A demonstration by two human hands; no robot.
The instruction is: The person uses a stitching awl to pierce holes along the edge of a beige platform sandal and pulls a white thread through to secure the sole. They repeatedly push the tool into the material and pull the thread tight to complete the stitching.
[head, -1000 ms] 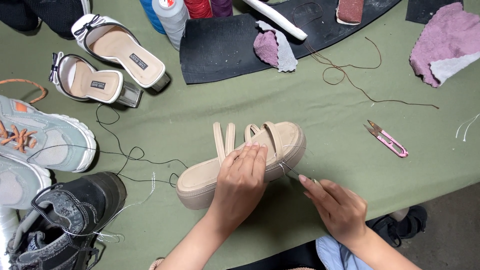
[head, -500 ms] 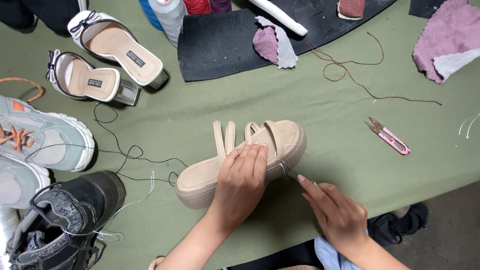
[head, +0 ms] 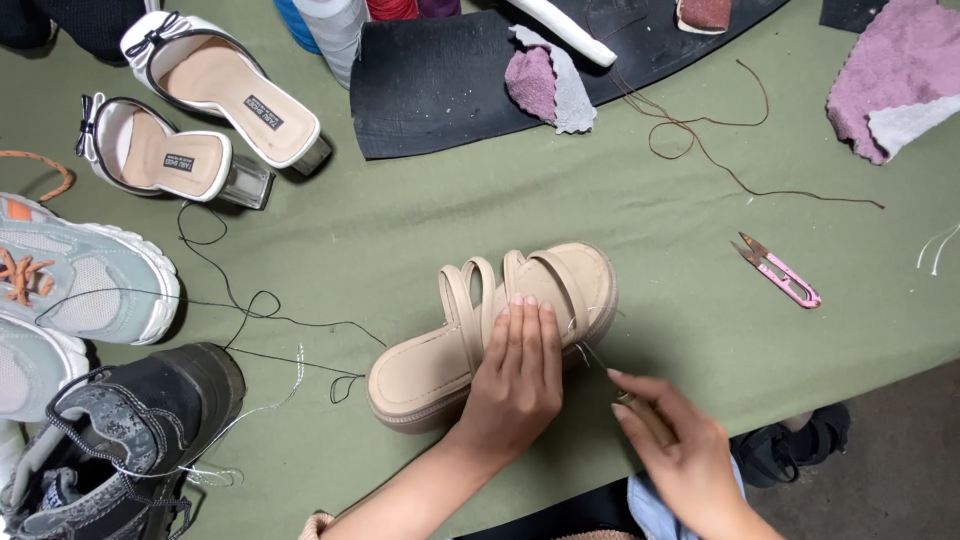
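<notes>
A beige platform sandal (head: 440,360) with thin straps lies on the green cloth table (head: 420,240). My left hand (head: 515,375) presses flat on its footbed and side, fingers together. My right hand (head: 675,450) is just right of the sandal, fingers pinched on a needle (head: 597,360) with thin thread that runs to the sandal's sole edge.
Pink thread snips (head: 780,270) lie to the right. A pair of white heeled mules (head: 200,110) sits at back left, grey and black sneakers (head: 90,380) at left with loose black thread (head: 250,310). Black rubber sheet (head: 450,80), thread spools and pink fabric scraps (head: 890,80) lie at the back.
My right hand has drawn slightly down and right, away from the sandal, pulling the thread. The left hand keeps its place on the sandal.
</notes>
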